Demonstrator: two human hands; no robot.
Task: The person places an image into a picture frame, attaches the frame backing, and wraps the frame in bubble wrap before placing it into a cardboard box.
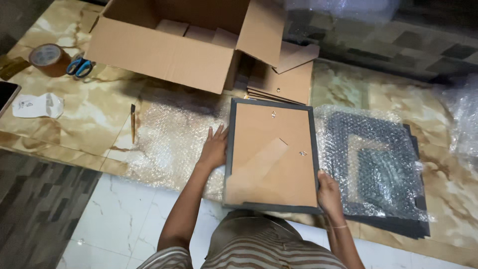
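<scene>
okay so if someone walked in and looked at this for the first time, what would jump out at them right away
Most striking is the dark picture frame lying face down in the middle, brown backing up, with the left hand on its left edge and the right hand at its lower right corner. It rests on a bubble wrap sheet spread over the marbled floor. Behind it stands a big open cardboard box, and to the right lies a stack of bubble-wrapped frames.

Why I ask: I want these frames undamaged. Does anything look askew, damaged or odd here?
Nothing looks damaged. The picture frame lies face down on bubble wrap, square between the left hand and right hand. Only the scissors and tape roll lie loose on the floor.
</scene>
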